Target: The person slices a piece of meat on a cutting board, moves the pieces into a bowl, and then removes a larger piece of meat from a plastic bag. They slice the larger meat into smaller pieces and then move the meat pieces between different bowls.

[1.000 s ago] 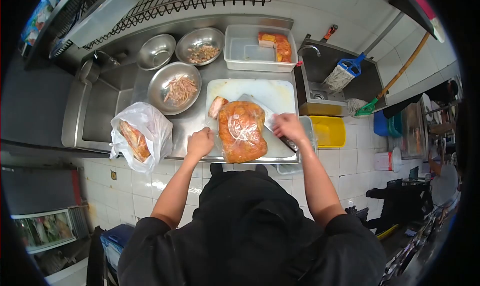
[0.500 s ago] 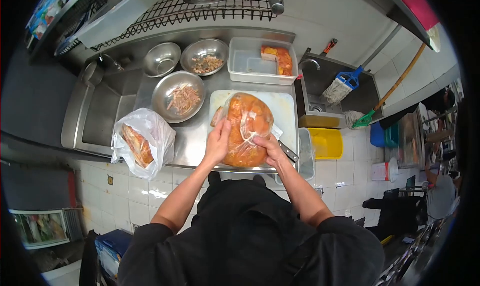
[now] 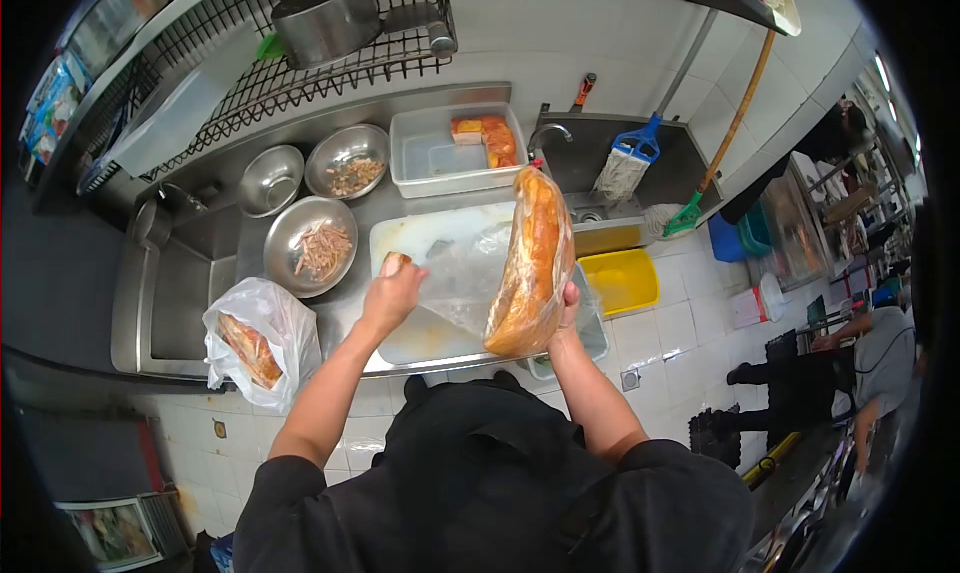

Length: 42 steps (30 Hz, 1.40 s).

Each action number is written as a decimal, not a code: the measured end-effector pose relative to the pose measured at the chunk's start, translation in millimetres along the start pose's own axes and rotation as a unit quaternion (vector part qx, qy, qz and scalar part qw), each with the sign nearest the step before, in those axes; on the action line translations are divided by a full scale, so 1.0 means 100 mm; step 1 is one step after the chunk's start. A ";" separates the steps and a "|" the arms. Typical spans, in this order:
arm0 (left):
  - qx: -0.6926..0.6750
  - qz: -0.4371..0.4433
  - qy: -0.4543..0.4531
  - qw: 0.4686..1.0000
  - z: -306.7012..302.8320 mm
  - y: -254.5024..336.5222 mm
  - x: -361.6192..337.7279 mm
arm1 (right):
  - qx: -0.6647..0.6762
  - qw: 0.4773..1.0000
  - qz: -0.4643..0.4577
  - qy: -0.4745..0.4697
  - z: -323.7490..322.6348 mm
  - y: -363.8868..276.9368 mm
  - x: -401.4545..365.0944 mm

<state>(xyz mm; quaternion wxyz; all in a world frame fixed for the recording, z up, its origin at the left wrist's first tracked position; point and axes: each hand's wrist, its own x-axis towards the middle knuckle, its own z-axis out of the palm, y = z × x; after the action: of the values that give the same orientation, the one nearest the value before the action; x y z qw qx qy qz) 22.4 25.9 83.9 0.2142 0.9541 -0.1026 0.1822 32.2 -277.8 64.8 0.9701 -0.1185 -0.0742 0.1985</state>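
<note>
A large orange-brown piece of food in a clear plastic bag (image 3: 535, 263) is tilted up on its edge over the right side of the white cutting board (image 3: 400, 323). My right hand (image 3: 568, 318) holds it from its right side, the fingers partly behind it. My left hand (image 3: 392, 298) is closed on the loose end of the clear bag, which stretches across the board. A small brown piece (image 3: 397, 260) shows just beyond my left fingers. Left of the board, a white plastic bag (image 3: 300, 318) holds another orange-brown piece (image 3: 250, 351).
Metal bowls, one with pinkish strips (image 3: 322, 252), one with small bits (image 3: 355, 176), stand behind left. A clear tub (image 3: 430, 148) with orange blocks is behind the board. Sinks flank the counter; a yellow tub (image 3: 620, 280) sits right. Another person (image 3: 875, 363) stands far right.
The bagged piece has turned up on its edge and moved right with my right hand. My left hand has left its side and pulled the bag's end out to the left. The view has shifted.
</note>
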 end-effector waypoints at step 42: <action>-0.881 -0.264 0.131 0.371 -0.07 0.07 0.07 | -0.655 0.751 -0.016 0.083 1.22 -0.24 0.55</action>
<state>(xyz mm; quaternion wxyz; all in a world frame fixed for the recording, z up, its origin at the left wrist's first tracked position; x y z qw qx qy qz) 25.0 21.9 95.8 0.9812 0.1689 0.0810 0.0461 67.2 -252.5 193.9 0.6603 -0.7395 -0.1074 0.0755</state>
